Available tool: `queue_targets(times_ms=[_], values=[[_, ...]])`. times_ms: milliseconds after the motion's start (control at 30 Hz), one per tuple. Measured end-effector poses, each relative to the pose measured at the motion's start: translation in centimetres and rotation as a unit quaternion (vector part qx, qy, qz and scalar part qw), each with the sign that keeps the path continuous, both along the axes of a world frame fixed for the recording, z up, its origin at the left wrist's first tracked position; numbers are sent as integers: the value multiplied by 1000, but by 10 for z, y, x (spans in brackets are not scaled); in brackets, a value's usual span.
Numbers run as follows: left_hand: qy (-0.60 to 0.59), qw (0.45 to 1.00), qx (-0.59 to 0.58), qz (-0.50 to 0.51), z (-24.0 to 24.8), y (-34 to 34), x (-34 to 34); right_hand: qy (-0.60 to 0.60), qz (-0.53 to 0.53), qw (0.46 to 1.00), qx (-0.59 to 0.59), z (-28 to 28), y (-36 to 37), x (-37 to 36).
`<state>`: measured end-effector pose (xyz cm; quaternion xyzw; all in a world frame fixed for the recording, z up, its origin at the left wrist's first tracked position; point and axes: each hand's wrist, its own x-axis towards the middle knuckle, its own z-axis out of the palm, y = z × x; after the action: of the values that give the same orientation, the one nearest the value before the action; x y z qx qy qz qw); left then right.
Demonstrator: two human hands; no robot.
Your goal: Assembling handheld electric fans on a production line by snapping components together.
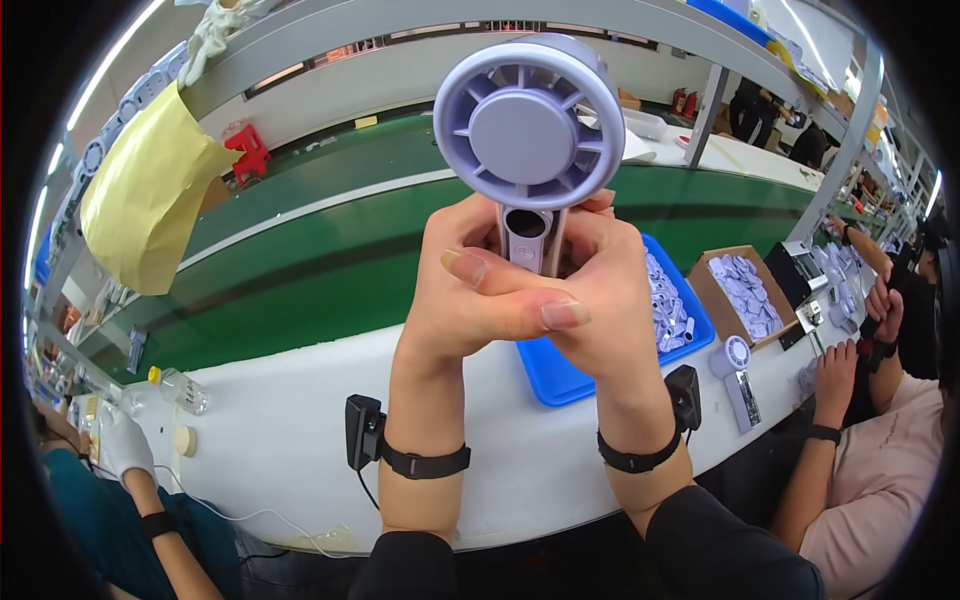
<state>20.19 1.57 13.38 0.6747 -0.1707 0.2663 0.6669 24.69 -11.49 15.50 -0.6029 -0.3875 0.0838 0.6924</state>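
Observation:
A lavender handheld fan is held up in front of me, its round slatted head at the top and its handle between my hands. My left hand wraps the handle from the left, fingers closed. From the other side my right hand grips it too, and the thumbs cross in front. An oval dark opening shows on the handle just below the head. The handle's lower part is hidden behind my hands. Both my wrists wear black straps with small black devices.
A blue tray of small lavender parts lies behind my right arm, beside a cardboard box of similar parts. Another fan with an uncovered handle lies on the white table. Co-workers sit at both sides; a clear bottle stands left.

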Motion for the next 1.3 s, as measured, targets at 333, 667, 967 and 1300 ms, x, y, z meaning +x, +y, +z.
queue_targets(times_ms=[333, 667, 967, 1300], values=[[-33, 969, -175, -174, -7, -9, 7, -68, -108, 990, -60, 3, -13, -8], [-6, 990, -82, -110, -7, 7, -6, -145, -24, 963, -227, 16, -38, -1], [-7, 989, -121, -90, 0, 4, -9, -201, 68, 965, -153, 1, -34, 17], [-71, 981, -152, -98, 0, -29, 2, -133, 24, 985, -103, 10, -39, 20]])
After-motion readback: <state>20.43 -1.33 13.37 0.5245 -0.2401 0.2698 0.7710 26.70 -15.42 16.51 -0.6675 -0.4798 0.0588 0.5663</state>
